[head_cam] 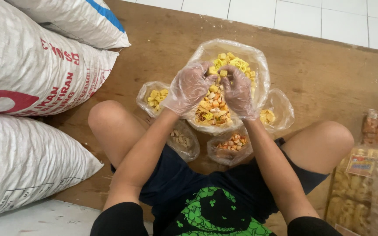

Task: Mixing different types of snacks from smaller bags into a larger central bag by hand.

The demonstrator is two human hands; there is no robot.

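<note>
Both my hands wear thin clear plastic gloves and meet over a large clear plastic bag (259, 65) full of yellow and orange crackers (213, 109). My left hand (190, 86) and my right hand (238, 91) each pinch small yellow cracker pieces at the fingertips, above the heap. Around the big bag lie smaller clear bags: one with yellow pieces (154, 97) to the left, one with pale pieces (182, 140) near my left forearm, one with orange pieces (230, 146) in front of me, and one with yellow pieces (278, 112) to the right.
I sit with knees apart on a brown wooden board (329, 74). Three big white woven sacks (27, 65) are stacked at the left. Sealed packs of crackers (368, 188) stand at the right. White floor tiles (329, 17) lie beyond the board.
</note>
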